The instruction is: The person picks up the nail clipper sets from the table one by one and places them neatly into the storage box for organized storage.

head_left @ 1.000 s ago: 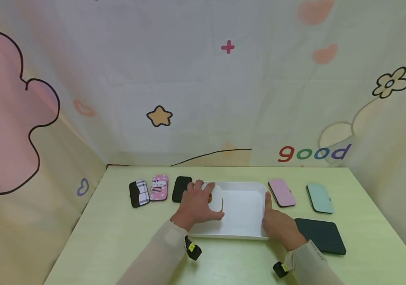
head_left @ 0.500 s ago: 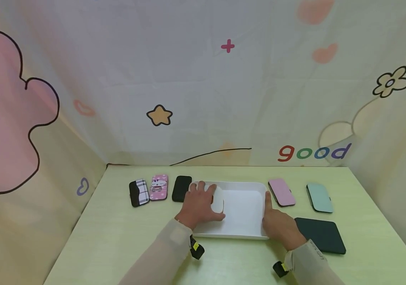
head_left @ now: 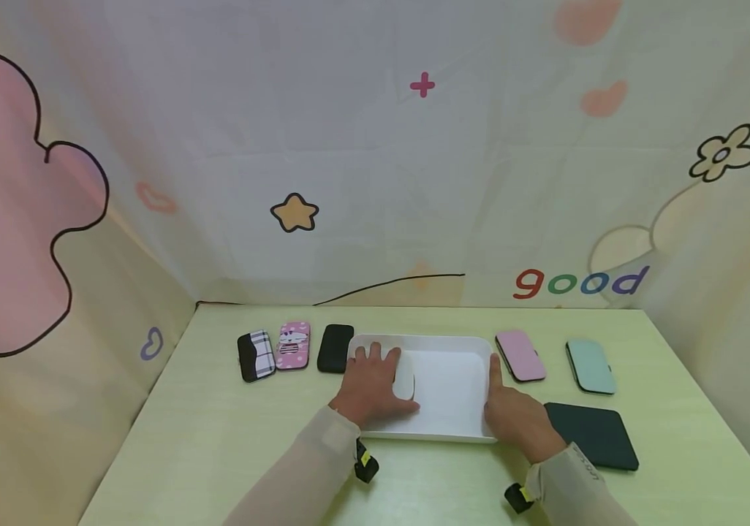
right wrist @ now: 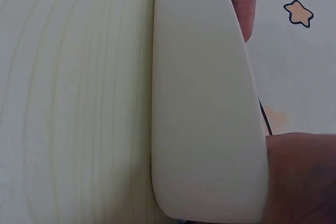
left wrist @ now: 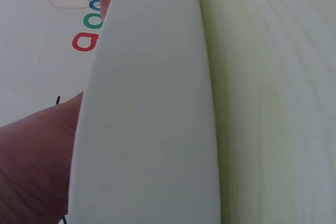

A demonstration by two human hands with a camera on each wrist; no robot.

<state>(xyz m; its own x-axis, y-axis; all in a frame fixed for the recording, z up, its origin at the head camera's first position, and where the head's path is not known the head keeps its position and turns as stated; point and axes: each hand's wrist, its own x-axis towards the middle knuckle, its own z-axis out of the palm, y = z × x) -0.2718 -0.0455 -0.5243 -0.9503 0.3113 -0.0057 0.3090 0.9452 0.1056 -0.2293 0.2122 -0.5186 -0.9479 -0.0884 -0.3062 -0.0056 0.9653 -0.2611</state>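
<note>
In the head view, a shallow white tray [head_left: 452,391] stands on the table. My left hand [head_left: 371,387] holds a small white case [head_left: 404,377] low in the tray's left part, fingers at its far end and thumb at its near end. Most of the case is hidden under the hand. At the tray's right end, my right hand [head_left: 516,416] holds the side wall, with its index finger straight along the rim. Both wrist views show the tray's front wall up close, the left wrist view with my left hand behind it.
Left of the tray lie a black plaid case [head_left: 257,356], a pink patterned case [head_left: 292,345] and a black case [head_left: 335,348]. On the right are a pink case [head_left: 520,355], a mint case [head_left: 590,366] and a dark flat rectangular thing [head_left: 592,435]. A printed curtain [head_left: 362,146] hangs behind.
My left hand has come down and slightly to the right with the white case, toward the tray's floor. My right hand and the tray have stayed in place.
</note>
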